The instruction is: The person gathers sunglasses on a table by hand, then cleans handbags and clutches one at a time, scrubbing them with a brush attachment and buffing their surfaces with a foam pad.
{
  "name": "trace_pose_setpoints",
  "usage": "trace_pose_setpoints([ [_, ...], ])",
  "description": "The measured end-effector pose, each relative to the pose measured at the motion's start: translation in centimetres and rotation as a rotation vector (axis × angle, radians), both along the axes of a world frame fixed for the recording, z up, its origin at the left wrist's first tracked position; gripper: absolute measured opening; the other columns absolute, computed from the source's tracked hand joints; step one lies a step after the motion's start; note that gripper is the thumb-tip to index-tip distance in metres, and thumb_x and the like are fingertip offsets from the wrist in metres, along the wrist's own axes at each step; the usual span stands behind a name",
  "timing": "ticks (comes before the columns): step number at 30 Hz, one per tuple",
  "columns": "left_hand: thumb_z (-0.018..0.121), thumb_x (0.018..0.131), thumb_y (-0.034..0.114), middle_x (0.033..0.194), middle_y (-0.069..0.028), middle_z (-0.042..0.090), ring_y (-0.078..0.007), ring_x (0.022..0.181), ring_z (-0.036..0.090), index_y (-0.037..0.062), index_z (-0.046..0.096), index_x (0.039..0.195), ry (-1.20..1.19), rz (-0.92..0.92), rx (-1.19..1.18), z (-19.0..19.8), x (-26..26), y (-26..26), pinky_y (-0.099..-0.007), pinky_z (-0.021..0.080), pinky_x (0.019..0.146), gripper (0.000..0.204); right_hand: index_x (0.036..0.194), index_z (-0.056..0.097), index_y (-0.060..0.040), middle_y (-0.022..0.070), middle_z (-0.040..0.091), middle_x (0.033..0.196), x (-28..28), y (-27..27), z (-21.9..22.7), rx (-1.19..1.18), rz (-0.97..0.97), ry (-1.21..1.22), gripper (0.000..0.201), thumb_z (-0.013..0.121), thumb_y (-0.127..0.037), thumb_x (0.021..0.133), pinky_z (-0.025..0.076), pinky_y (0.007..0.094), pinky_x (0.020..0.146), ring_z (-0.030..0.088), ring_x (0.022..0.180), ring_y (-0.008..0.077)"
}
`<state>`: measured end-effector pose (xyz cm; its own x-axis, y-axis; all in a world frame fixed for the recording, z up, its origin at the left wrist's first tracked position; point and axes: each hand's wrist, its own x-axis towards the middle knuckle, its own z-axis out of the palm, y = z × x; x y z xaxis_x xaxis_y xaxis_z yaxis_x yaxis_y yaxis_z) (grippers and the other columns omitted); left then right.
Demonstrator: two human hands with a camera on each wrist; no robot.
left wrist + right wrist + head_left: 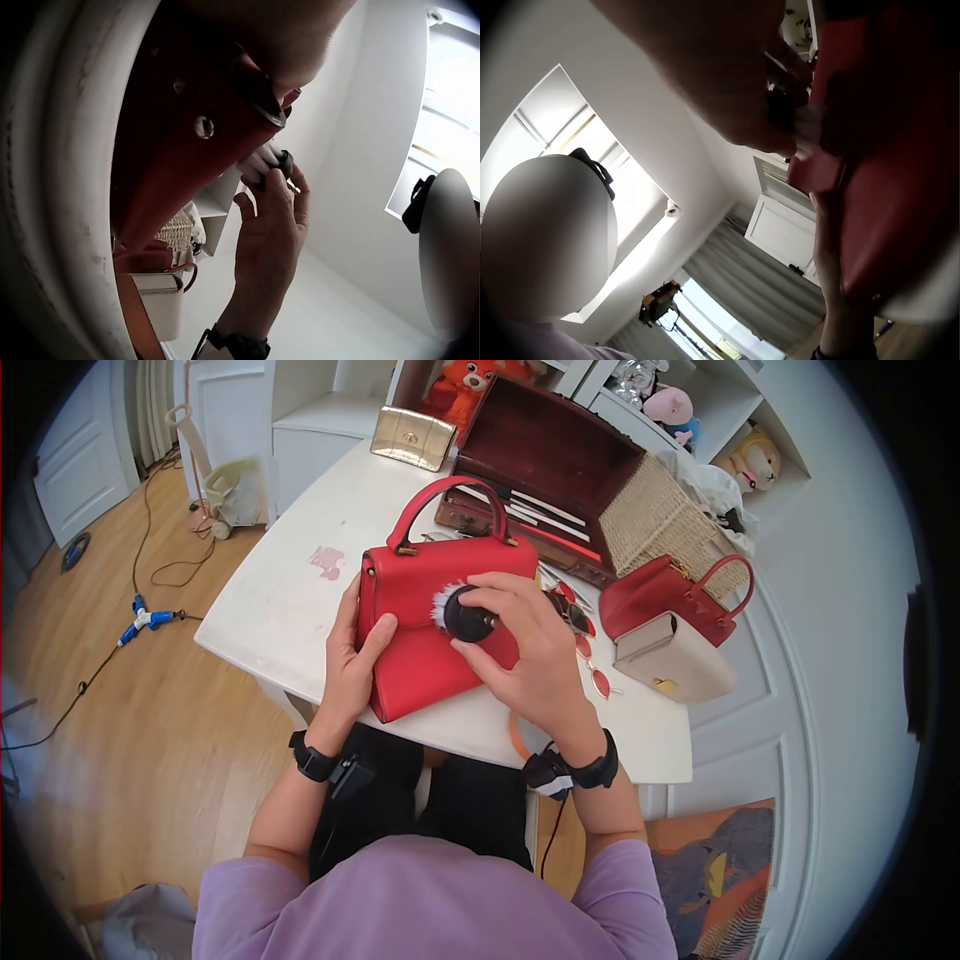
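Observation:
A red handbag with a top handle stands on the white table, its flap side toward me. My left hand grips its left edge, thumb on the front and fingers behind. In my right hand is a round black brush with pale bristles, pinched between thumb and fingers. Its bristles are right at the bag's front, near the flap. The left wrist view shows the bag's side with a gold stud and the right hand around the brush. The right wrist view is dark around the brush.
An open dark-red case stands behind the bag, with a gold clutch to its left. On the right are a smaller red handbag, a cream bag, a wicker basket and sunglasses. Cables lie on the floor.

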<state>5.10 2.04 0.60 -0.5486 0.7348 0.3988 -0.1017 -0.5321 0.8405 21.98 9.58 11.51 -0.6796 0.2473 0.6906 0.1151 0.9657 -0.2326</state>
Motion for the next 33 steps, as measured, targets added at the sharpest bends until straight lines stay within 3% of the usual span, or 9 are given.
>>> trace_pose_setpoints([
  [4, 0.059, 0.097, 0.02, 0.138, -0.0132, 0.052, -0.0182, 0.124, 0.05, 0.0001, 0.035, 0.148, -0.036, -0.014, -0.014, 0.2, -0.1, -0.2, -0.0319, 0.039, 0.106, 0.059, 0.103, 0.061, -0.0048, 0.0117, 0.059, 0.099, 1.8, 1.8, 0.6, -0.123, -0.398, 0.071, 0.037, 0.077, -0.003, 0.07, 0.054, 0.0354, 0.073, 0.064, 0.088, 0.0277],
  [6, 0.058, 0.097, 0.019, 0.137, -0.0131, 0.052, -0.018, 0.124, 0.051, 0.0001, 0.036, 0.148, -0.038, -0.008, -0.008, 0.1, -0.1, -0.1, -0.0319, 0.039, 0.105, 0.059, 0.105, 0.061, -0.0051, 0.012, 0.06, 0.103, 1.6, 1.3, 0.9, -0.136, -0.356, 0.14, 0.039, 0.079, -0.004, 0.071, 0.054, 0.0342, 0.073, 0.064, 0.092, 0.0279],
  [10, 0.058, 0.098, 0.018, 0.137, -0.0131, 0.052, -0.0175, 0.124, 0.051, 0.0002, 0.035, 0.148, -0.03, -0.007, 0.007, 0.1, -0.1, -0.1, -0.032, 0.04, 0.105, 0.058, 0.109, 0.062, -0.0062, 0.0121, 0.061, 0.114, -1.6, -1.1, -1.2, -0.05, 0.077, 0.114, 0.043, 0.08, -0.004, 0.071, 0.055, 0.0364, 0.081, 0.063, 0.101, 0.03],
  [16, 0.06, 0.097, 0.019, 0.14, -0.0127, 0.051, -0.0178, 0.126, 0.05, 0.001, 0.034, 0.149, -0.054, -0.039, 0.017, 0.0, -0.1, 0.1, -0.0322, 0.039, 0.106, 0.06, 0.103, 0.061, -0.0044, 0.0114, 0.062, 0.103, -0.5, 0.4, -0.8, -0.042, -0.25, 0.186, 0.038, 0.079, -0.003, 0.069, 0.054, 0.0339, 0.075, 0.064, 0.091, 0.027],
  [18, 0.06, 0.097, 0.019, 0.14, -0.0127, 0.051, -0.0177, 0.126, 0.05, 0.0011, 0.035, 0.149, -0.051, -0.036, 0.01, -0.1, -0.1, -0.1, -0.0322, 0.039, 0.106, 0.06, 0.104, 0.061, -0.0039, 0.0111, 0.062, 0.105, -0.6, 0.8, -0.4, -0.23, -0.187, 0.315, 0.039, 0.081, -0.004, 0.069, 0.055, 0.0337, 0.076, 0.063, 0.093, 0.0277],
  [22, 0.059, 0.098, 0.02, 0.139, -0.0127, 0.051, -0.0175, 0.126, 0.05, 0.001, 0.035, 0.149, -0.035, -0.019, 0.009, -0.5, -0.1, 0.2, -0.0321, 0.039, 0.106, 0.06, 0.105, 0.062, -0.0066, 0.0119, 0.06, 0.109, -3.5, -1.2, -0.7, -0.071, 0.062, 0.204, 0.038, 0.078, -0.002, 0.071, 0.054, 0.0362, 0.08, 0.063, 0.097, 0.031],
  [27, 0.059, 0.098, 0.02, 0.139, -0.013, 0.051, -0.0175, 0.124, 0.051, 0.0016, 0.035, 0.149, -0.089, -0.039, -0.022, 0.1, -0.2, -0.1, -0.0318, 0.041, 0.105, 0.059, 0.099, 0.06, -0.0068, 0.0102, 0.059, 0.11, -2.3, -1.7, -2.2, -0.122, -0.132, 0.188, 0.036, 0.077, 0.0, 0.068, 0.053, 0.0373, 0.079, 0.063, 0.096, 0.0286],
  [30, 0.059, 0.098, 0.021, 0.139, -0.013, 0.051, -0.0177, 0.123, 0.052, 0.0026, 0.035, 0.149, -0.069, -0.027, -0.004, -0.1, -0.4, 0.3, -0.0316, 0.042, 0.103, 0.059, 0.099, 0.059, -0.0073, 0.0098, 0.059, 0.107, -0.3, -3.7, -4.5, -0.204, 0.025, -0.036, 0.037, 0.078, -0.003, 0.066, 0.053, 0.0374, 0.077, 0.064, 0.095, 0.0287],
  [33, 0.059, 0.098, 0.022, 0.14, -0.0129, 0.05, -0.0176, 0.123, 0.052, 0.0035, 0.034, 0.15, -0.067, -0.015, -0.034, -0.1, -0.1, 0.2, -0.0314, 0.044, 0.102, 0.06, 0.101, 0.059, -0.0071, 0.0097, 0.059, 0.106, 3.2, -1.0, -4.7, -0.21, -0.23, 0.023, 0.039, 0.078, -0.005, 0.067, 0.053, 0.0353, 0.075, 0.064, 0.092, 0.0265],
])
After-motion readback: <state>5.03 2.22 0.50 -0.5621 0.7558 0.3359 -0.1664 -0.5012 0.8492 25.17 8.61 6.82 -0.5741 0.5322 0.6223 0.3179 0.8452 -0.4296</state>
